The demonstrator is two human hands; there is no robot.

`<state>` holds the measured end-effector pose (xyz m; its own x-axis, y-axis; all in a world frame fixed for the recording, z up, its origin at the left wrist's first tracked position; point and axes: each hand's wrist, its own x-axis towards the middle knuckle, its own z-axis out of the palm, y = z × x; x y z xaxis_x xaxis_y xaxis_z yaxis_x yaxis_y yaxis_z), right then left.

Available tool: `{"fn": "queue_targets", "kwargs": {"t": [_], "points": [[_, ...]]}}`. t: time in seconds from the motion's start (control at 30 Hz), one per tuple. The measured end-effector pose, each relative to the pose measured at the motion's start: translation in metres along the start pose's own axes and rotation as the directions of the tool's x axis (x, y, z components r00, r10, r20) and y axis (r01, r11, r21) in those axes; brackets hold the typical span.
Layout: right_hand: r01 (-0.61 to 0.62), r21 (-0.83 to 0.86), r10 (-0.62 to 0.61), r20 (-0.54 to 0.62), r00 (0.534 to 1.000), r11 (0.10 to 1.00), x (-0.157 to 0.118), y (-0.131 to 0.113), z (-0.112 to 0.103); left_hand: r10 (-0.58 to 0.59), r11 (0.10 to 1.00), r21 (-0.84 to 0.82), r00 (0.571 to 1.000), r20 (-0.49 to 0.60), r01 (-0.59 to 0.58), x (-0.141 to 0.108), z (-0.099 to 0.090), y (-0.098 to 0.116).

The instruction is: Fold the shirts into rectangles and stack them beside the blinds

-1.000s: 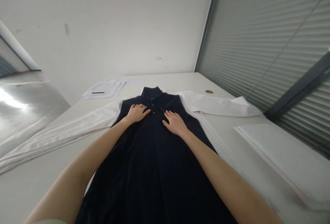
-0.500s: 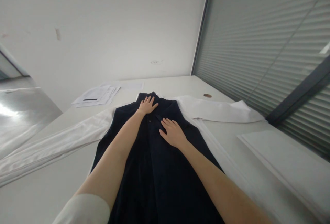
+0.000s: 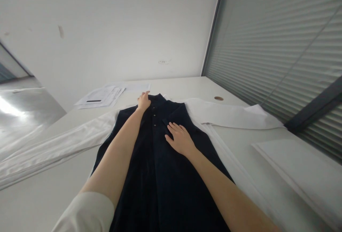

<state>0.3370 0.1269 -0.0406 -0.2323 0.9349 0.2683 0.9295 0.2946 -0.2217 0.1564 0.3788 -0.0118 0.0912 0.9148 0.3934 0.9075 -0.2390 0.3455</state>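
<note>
A dark sleeveless garment (image 3: 173, 178) lies front up along the middle of the white tabletop (image 3: 184, 84), its standing collar (image 3: 158, 99) toward the far edge and its lower part running out of view at the near edge. Small buttons (image 3: 154, 115) line the upper front. The left hand (image 3: 144, 101) is at the collar's left side, fingers partly curled; whether they pinch cloth I cannot tell. The right hand (image 3: 181, 140) rests palm down on the chest, fingers extended and slightly apart, gripping nothing. White sleeves spread from beneath: the left sleeve (image 3: 66, 132) toward the left edge, the right sleeve (image 3: 235, 114) toward the right. Papers (image 3: 100, 96) lie near the far left corner, a round hole (image 3: 218, 98) near the right edge. A flat white object (image 3: 296, 164) sits nearer along that edge, beside window blinds (image 3: 267, 46).
</note>
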Motion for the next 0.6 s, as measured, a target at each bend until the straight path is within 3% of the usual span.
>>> {"fn": "queue_targets", "kwargs": {"t": [0.2,0.43,0.6], "points": [[0.007,0.016,-0.007,-0.016,1.000,1.000,0.001,0.004,0.003,0.116,0.990,-0.098,0.989,0.097,-0.106,0.010,-0.009,-0.008],[0.007,0.026,-0.006,-0.016,1.000,1.000,0.002,0.004,0.004,0.302,0.952,-0.109,0.936,0.182,-0.286,-0.022,-0.013,-0.023],[0.006,0.032,-0.005,-0.021,1.000,0.999,0.003,0.004,0.004,0.300,0.954,-0.013,0.943,0.147,-0.301,-0.034,-0.005,-0.008]]}}
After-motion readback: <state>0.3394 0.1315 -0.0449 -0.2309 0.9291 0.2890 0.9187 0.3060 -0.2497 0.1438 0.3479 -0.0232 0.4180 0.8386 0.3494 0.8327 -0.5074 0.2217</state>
